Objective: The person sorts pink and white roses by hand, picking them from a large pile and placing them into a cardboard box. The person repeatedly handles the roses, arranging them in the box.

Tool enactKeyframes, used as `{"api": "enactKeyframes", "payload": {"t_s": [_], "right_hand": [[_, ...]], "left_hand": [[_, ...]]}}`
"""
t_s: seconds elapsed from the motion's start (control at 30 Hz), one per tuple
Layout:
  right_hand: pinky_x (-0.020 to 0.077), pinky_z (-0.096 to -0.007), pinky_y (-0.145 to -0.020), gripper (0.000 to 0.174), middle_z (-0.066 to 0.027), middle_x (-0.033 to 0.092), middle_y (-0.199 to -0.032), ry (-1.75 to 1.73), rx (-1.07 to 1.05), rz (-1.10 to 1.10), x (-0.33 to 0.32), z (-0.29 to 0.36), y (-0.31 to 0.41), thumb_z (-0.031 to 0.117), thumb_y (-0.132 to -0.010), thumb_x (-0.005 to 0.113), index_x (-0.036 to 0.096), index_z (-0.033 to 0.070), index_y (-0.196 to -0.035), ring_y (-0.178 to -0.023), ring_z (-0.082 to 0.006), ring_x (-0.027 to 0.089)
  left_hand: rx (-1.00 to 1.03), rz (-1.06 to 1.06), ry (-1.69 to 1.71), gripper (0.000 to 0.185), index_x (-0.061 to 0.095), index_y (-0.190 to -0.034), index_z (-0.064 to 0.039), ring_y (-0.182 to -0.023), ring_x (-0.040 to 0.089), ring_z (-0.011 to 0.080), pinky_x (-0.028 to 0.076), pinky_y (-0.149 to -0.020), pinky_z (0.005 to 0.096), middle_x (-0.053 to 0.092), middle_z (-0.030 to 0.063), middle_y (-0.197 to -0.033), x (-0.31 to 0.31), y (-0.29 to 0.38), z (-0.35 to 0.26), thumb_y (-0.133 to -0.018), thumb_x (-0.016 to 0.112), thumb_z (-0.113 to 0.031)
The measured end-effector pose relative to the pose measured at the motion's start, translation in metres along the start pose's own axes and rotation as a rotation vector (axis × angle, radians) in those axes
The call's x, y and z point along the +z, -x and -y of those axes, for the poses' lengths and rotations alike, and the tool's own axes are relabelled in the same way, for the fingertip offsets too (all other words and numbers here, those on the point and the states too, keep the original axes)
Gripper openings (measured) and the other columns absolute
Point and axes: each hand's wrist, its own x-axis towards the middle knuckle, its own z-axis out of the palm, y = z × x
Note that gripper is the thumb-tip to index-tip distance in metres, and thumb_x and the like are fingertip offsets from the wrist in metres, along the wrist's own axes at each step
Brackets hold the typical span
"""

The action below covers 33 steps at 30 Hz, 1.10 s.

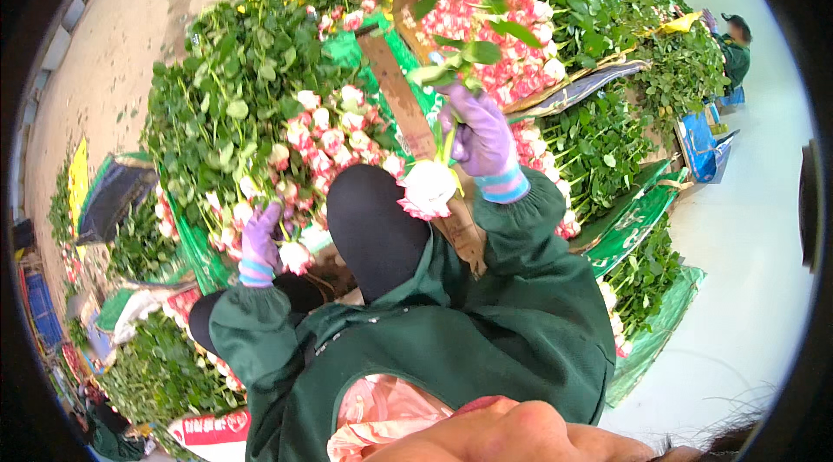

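Note:
My right hand (478, 130), in a purple glove with a striped cuff, is closed on the stem of a white rose with pink edges (427, 189). The bloom hangs towards me and its leafy stem (478, 55) points away, blurred at the far end. Lower on the left, my gloved left hand (260, 241) grips another pink-edged rose (296, 257) by the stem, close to its bloom; the fingertips are partly hidden. Just beyond that hand lies a heap of pink and white roses (332, 140) with long leafy stems (241, 71). Beneath my right hand runs a narrow wooden board (397, 97).
A bundle of roses (488, 39) lies in a cardboard wrap beyond my right hand. Green woven sheets (631, 221) separate more piles on the right. A blue crate (703, 146) stands near another person (735, 49). My knee (374, 228) rises between my hands.

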Motion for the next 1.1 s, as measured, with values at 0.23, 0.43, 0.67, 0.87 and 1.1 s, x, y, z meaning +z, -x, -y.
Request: {"api": "enactKeyframes", "payload": {"t_s": [0.23, 0.43, 0.67, 0.87, 1.1], "right_hand": [[0.0284, -0.0187, -0.036, 0.02, -0.0045, 0.063, -0.069, 0.471, -0.803, -0.642, -0.125, 0.157, -0.088, 0.017, -0.092, 0.057, 0.059, 0.003, -0.106, -0.042, -0.0058, 0.043], [0.034, -0.0276, -0.034, 0.021, -0.0087, 0.066, -0.077, 0.437, -0.251, -1.056, -0.329, 0.175, -0.142, 0.019, -0.088, 0.057, 0.055, 0.002, -0.1, -0.043, -0.0134, 0.045], [0.0511, -0.0337, -0.078, 0.05, -0.0175, 0.06, -0.111, 0.816, -0.075, -0.651, -0.378, 0.146, -0.138, 0.022, -0.082, 0.068, 0.051, -0.002, -0.123, -0.087, -0.025, 0.063], [0.0499, -0.0256, -0.067, 0.05, -0.0091, 0.06, -0.106, 0.944, -0.379, -0.58, -0.043, 0.062, -0.058, 0.016, -0.09, 0.057, 0.04, 0.001, -0.134, -0.086, -0.0126, 0.059], [0.0434, -0.0208, -0.048, 0.052, -0.0058, 0.059, -0.111, 0.828, 0.598, 0.467, 0.132, -0.126, -0.026, 0.027, -0.089, 0.06, 0.041, 0.008, -0.134, -0.069, -0.0132, 0.061]], "left_hand": [[0.004, -0.039, 0.035, 0.016, 0.057, -0.1, -0.004, -0.061, 0.057, 0.0129, 0.047, -0.055, 0.0222, 0.062, 0.0053, -0.08, -0.003, 0.004, 0.003, -0.09, 0.06, -0.015], [-0.108, -0.112, -0.088, 0.018, 0.058, -0.104, -0.007, -0.059, 0.056, 0.0096, 0.046, -0.052, 0.0215, 0.062, 0.0025, -0.079, 0.02, 0.005, -0.016, -0.091, 0.059, -0.02], [-0.09, -0.087, -0.008, 0.022, 0.055, -0.109, -0.003, -0.065, 0.058, 0.0126, 0.049, -0.057, 0.0233, 0.063, 0.0064, -0.084, 0.006, 0.002, -0.008, -0.091, 0.057, -0.017], [-0.081, -0.055, 0.053, 0.029, 0.056, -0.113, -0.002, -0.065, 0.06, 0.0115, 0.049, -0.058, 0.0231, 0.066, 0.0074, -0.09, 0.012, 0.021, -0.025, -0.092, 0.058, -0.022], [0.013, 0.009, 0.065, 0.028, 0.06, -0.112, -0.005, -0.069, 0.059, 0.0077, 0.045, -0.058, 0.0196, 0.065, 0.0009, -0.09, 0.013, 0.025, -0.019, -0.092, 0.058, -0.025]]}}
